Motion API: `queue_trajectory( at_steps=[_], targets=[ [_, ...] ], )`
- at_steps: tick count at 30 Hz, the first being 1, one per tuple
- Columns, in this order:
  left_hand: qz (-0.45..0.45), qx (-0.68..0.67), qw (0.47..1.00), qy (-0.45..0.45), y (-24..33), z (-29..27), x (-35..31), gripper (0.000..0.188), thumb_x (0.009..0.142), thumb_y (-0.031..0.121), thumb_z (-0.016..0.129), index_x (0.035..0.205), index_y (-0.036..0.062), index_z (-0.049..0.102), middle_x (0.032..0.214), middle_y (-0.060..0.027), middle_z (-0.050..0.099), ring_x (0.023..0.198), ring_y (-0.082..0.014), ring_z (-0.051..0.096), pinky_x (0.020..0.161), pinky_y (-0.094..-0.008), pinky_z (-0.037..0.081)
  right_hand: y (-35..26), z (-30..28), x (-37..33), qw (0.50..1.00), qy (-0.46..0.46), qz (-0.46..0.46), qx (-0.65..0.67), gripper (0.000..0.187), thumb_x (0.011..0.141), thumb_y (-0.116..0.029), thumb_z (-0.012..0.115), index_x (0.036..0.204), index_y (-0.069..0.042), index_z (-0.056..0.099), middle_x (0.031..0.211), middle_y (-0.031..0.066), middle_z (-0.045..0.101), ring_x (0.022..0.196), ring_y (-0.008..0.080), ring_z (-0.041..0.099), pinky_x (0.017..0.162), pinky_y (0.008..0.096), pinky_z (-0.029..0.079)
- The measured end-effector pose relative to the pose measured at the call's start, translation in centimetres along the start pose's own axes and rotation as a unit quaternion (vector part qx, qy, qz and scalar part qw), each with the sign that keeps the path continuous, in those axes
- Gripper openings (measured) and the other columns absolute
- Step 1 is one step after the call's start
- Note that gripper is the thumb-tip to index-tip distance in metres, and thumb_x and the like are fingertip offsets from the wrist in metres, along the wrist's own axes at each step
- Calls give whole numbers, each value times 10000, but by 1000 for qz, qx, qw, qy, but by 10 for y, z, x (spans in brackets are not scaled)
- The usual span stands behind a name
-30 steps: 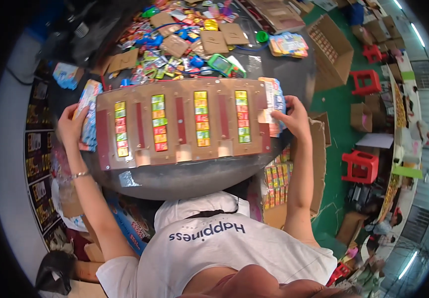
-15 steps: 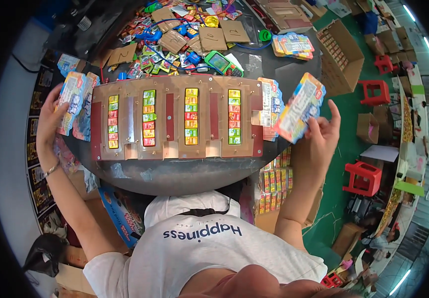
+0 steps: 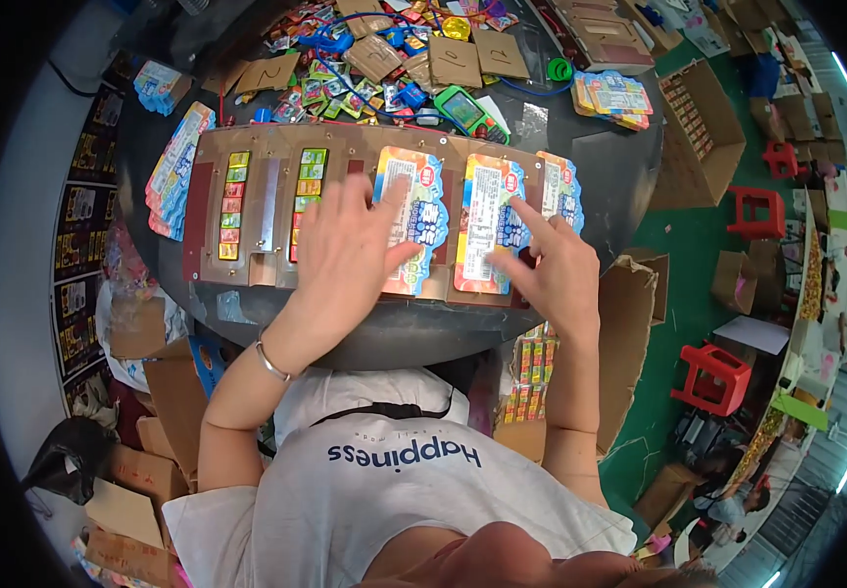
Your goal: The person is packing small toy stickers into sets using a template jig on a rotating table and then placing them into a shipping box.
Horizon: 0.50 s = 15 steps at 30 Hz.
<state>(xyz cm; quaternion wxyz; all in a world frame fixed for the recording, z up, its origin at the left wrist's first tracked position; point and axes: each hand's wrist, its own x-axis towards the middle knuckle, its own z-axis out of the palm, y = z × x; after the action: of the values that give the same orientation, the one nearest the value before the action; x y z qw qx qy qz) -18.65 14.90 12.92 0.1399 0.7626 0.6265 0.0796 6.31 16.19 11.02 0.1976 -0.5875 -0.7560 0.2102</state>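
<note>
A brown jig board [image 3: 268, 269] lies across the round black table, its slots filled with rows of small colourful packs [image 3: 234, 206]. Two printed cardboard cards lie over its two right-hand slots. On the left card [image 3: 430, 230] rest the spread thumb and index finger of my left hand [image 3: 340, 245], whose back hides part of the neighbouring slot. My right hand [image 3: 562, 279] touches the right card [image 3: 485, 230] with index fingertip and thumb apart at its right side. Both hands are open, fingers stretched out.
Fanned card stacks lie left [image 3: 176, 176] and right [image 3: 562, 186] of the board; another stack [image 3: 611, 98] is farther right. Behind it are loose sachets, cardboard pieces [image 3: 458, 64] and a green handheld device [image 3: 462, 110]. An open carton of packs [image 3: 533, 377] stands below the table edge.
Both hands have moved inward from the board's sides. The cards they held now lie over the two right slots. The view has shifted slightly.
</note>
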Motion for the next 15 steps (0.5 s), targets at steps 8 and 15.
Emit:
queue_trajectory(
  at_steps=[8,15],
  targets=[
    [158,13,987,20,-40,3,4,769,784,473,745,1420,118,497,1521,-109,379,1379,-334,321,1144,-585,159,2,10,-8,998,-18,63,1,871,582,-415,909,1363,-180,602,700,26,508,597,155,519,582,324,437],
    [123,56,984,115,-44,9,11,781,790,509,720,1445,153,484,1500,-78,421,1409,-347,306,1164,-604,107,5,12,-9,999,-11,40,34,851,616,-456,880,1354,-145,592,787,77,576,657,217,602,611,359,477]
  ],
)
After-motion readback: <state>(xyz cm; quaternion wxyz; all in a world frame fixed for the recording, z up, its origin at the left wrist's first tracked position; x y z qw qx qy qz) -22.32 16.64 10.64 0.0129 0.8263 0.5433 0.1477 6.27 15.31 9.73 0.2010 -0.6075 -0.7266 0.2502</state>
